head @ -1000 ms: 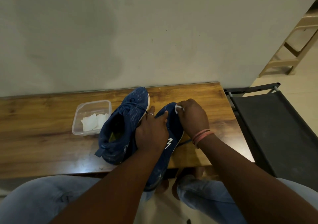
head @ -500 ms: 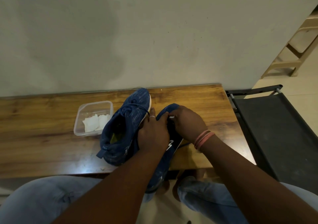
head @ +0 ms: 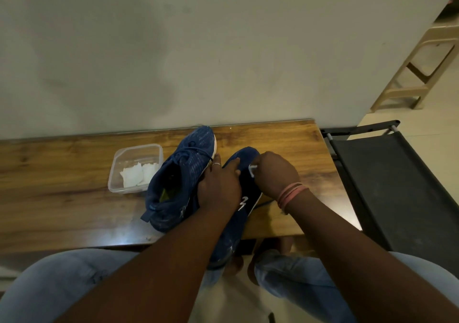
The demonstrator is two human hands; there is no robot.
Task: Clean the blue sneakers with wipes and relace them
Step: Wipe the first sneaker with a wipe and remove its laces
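Observation:
Two blue sneakers lie on the wooden table (head: 62, 178). The left sneaker (head: 178, 181) is laced and rests on its side, its opening facing me. The right sneaker (head: 246, 191) lies beside it, heel hanging over the table's front edge. My left hand (head: 219, 186) presses down on this sneaker's middle, fingers stretched toward the toe. My right hand (head: 275, 173) pinches a small white wipe (head: 252, 169) against the shoe's upper near the toe. A dark lace (head: 267, 202) trails out under my right wrist.
A clear plastic tub (head: 135, 168) holding white wipes stands left of the sneakers. A wall runs right behind the table. A black chair (head: 397, 186) stands to the right, with a beige stool (head: 422, 69) farther back. My knees are below the table edge.
My right hand with the wipe slid in toward my left hand, then back out toward the toe. The left hand stays on the sneaker.

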